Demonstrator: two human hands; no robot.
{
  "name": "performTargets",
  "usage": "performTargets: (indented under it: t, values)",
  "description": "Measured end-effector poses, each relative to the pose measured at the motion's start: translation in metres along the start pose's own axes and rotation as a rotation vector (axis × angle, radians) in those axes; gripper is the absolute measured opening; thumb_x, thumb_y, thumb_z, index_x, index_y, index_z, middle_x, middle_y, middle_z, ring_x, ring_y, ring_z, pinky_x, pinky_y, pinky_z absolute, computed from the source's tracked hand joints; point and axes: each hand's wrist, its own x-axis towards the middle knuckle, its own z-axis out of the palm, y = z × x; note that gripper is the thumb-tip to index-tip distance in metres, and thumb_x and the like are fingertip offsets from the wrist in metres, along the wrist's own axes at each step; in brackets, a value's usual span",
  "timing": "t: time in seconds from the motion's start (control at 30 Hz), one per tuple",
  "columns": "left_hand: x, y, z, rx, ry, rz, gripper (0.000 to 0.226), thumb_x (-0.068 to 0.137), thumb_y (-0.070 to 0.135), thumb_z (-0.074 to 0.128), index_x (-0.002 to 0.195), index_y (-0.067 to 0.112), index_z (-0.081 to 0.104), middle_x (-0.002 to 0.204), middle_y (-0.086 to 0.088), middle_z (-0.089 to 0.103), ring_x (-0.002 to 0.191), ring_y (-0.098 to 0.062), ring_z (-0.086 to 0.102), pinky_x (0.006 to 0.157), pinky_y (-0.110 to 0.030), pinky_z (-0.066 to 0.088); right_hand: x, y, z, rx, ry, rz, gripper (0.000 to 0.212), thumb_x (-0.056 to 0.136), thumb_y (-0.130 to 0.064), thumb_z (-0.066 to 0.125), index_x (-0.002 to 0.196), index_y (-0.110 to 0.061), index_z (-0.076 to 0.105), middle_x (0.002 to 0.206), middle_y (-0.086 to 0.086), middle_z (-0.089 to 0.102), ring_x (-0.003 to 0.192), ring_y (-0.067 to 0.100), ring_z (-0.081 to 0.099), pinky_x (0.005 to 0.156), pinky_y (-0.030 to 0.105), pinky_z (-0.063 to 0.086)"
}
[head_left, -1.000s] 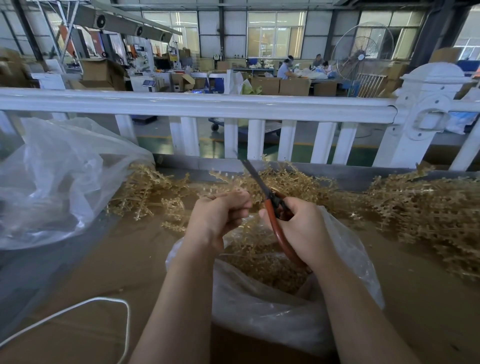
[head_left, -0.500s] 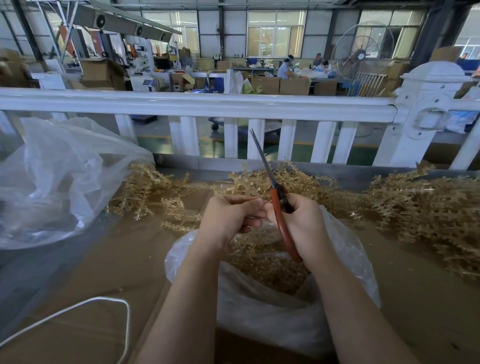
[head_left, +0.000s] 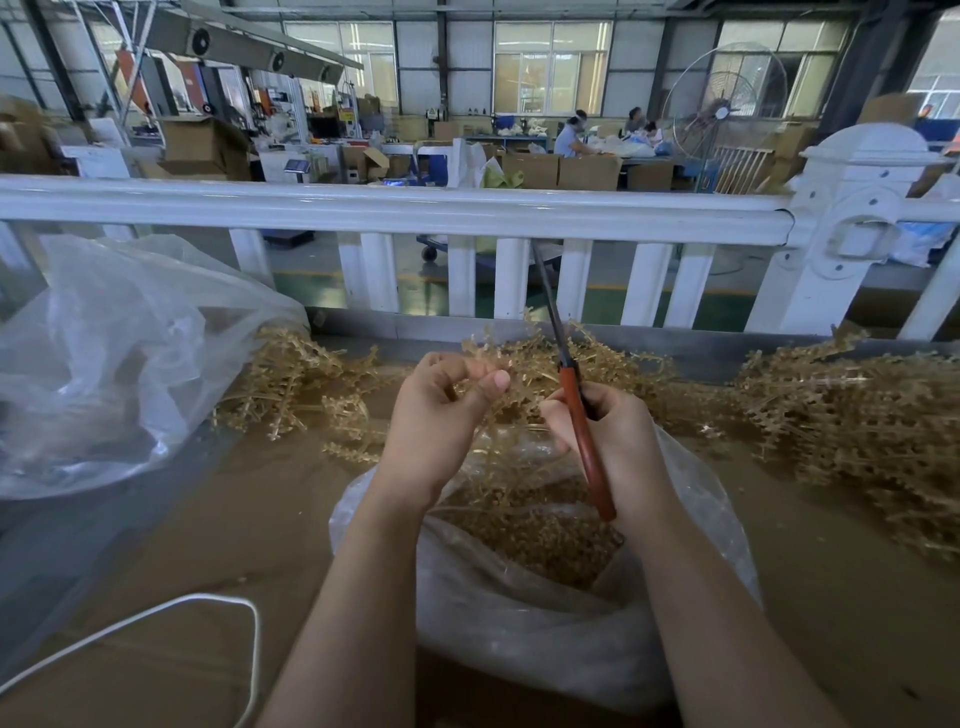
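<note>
A gold sprig (head_left: 519, 384) is pinched in the left hand (head_left: 441, 410); orange-handled scissors (head_left: 582, 415), blades shut and upward, are gripped by the right hand (head_left: 613, 431) above a clear bag (head_left: 519, 623).

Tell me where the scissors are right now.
Head view, right of centre: the right hand grips the scissors, blades pointing up toward the white railing, beside the gold sprig pinched by the left hand.
</note>
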Motion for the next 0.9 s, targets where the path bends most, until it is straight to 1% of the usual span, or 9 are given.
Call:
performTargets:
  t: [0.1, 0.2, 0.3, 0.4, 0.5, 0.63, 0.7, 0.8, 0.9]
  values:
    - [-0.001, 0.001, 0.001, -0.072, -0.074, 0.001, 0.020, 0.094, 0.021, 0.066, 0.075, 0.025, 0.066, 0.075, 0.006, 0.060, 0.073, -0.008, 0.053, 0.072, -0.019, 0.046, 0.000, 0.000, 0.000, -0.005, -0.004, -0.005, 0.014, 0.087, -0.017, 0.073, 0.076, -0.009, 0.071, 0.053, -0.002, 0.061, 0.050, 0.011, 0.057, 0.050, 0.015, 0.045]
    - [-0.002, 0.002, 0.005, -0.079, -0.102, 0.031, 0.015, 0.098, 0.016, 0.060, 0.084, 0.016, 0.067, 0.082, -0.005, 0.069, 0.078, -0.017, 0.061, 0.080, -0.026, 0.049, 0.001, 0.000, 0.001, -0.034, -0.004, -0.011, 0.017, 0.087, -0.020, 0.074, 0.079, -0.005, 0.071, 0.054, 0.001, 0.062, 0.051, 0.013, 0.056, 0.051, 0.018, 0.045]
    - [-0.001, 0.000, 0.006, -0.067, -0.053, 0.024, 0.015, 0.100, 0.014, 0.057, 0.087, 0.013, 0.066, 0.080, 0.000, 0.071, 0.077, -0.007, 0.064, 0.077, -0.020, 0.049, 0.000, 0.000, 0.000, -0.080, -0.021, -0.064, 0.026, 0.084, -0.036, 0.078, 0.079, -0.011, 0.071, 0.062, 0.002, 0.068, 0.053, 0.013, 0.062, 0.055, 0.024, 0.048]
    - [0.001, -0.001, 0.006, -0.052, 0.004, 0.032, 0.017, 0.101, 0.014, 0.054, 0.088, 0.008, 0.064, 0.079, -0.001, 0.067, 0.073, -0.004, 0.059, 0.072, -0.017, 0.045, -0.003, 0.001, 0.000, -0.190, -0.046, -0.115, 0.040, 0.070, -0.066, 0.073, 0.081, -0.028, 0.066, 0.072, -0.014, 0.070, 0.064, 0.002, 0.065, 0.061, 0.026, 0.048]
    - [0.002, -0.001, 0.004, -0.063, 0.043, 0.060, 0.019, 0.101, 0.014, 0.054, 0.088, 0.003, 0.063, 0.075, 0.001, 0.064, 0.069, -0.003, 0.056, 0.067, -0.012, 0.045, -0.004, 0.005, 0.001, -0.339, -0.070, -0.146, 0.051, 0.062, -0.081, 0.063, 0.088, -0.038, 0.060, 0.086, -0.029, 0.067, 0.078, -0.005, 0.063, 0.068, 0.026, 0.047]
    - [0.002, -0.002, 0.002, -0.068, 0.050, 0.056, 0.021, 0.101, 0.013, 0.054, 0.086, 0.000, 0.062, 0.068, 0.008, 0.058, 0.062, -0.002, 0.050, 0.061, -0.013, 0.041, -0.003, 0.011, 0.001, -0.499, -0.072, -0.200, 0.057, 0.062, -0.086, 0.059, 0.094, -0.038, 0.055, 0.084, -0.023, 0.066, 0.079, -0.005, 0.062, 0.066, 0.024, 0.049]
    - [0.002, -0.001, 0.001, -0.079, 0.048, 0.045, 0.019, 0.101, 0.012, 0.052, 0.088, 0.003, 0.065, 0.073, 0.002, 0.060, 0.066, -0.006, 0.053, 0.064, -0.016, 0.044, -0.004, 0.012, 0.000, -0.552, -0.082, -0.223, 0.058, 0.062, -0.087, 0.057, 0.094, -0.040, 0.053, 0.084, -0.022, 0.064, 0.079, -0.005, 0.060, 0.061, 0.019, 0.043]
    - [0.001, 0.000, 0.000, -0.092, 0.043, 0.033, 0.021, 0.101, 0.010, 0.051, 0.089, 0.013, 0.069, 0.077, 0.003, 0.064, 0.072, -0.008, 0.058, 0.068, -0.018, 0.048, -0.004, 0.011, -0.001, -0.588, -0.090, -0.249, 0.060, 0.062, -0.089, 0.055, 0.095, -0.038, 0.052, 0.083, -0.020, 0.063, 0.078, -0.005, 0.059, 0.059, 0.018, 0.040]
    - [0.002, -0.002, -0.001, -0.100, 0.028, 0.033, 0.020, 0.101, 0.011, 0.051, 0.091, 0.004, 0.067, 0.078, 0.002, 0.063, 0.078, -0.012, 0.058, 0.076, -0.029, 0.047, -0.004, 0.011, 0.000, -0.603, -0.090, -0.261, 0.063, 0.062, -0.090, 0.053, 0.097, -0.037, 0.053, 0.087, -0.022, 0.064, 0.080, -0.004, 0.060, 0.062, 0.018, 0.045]
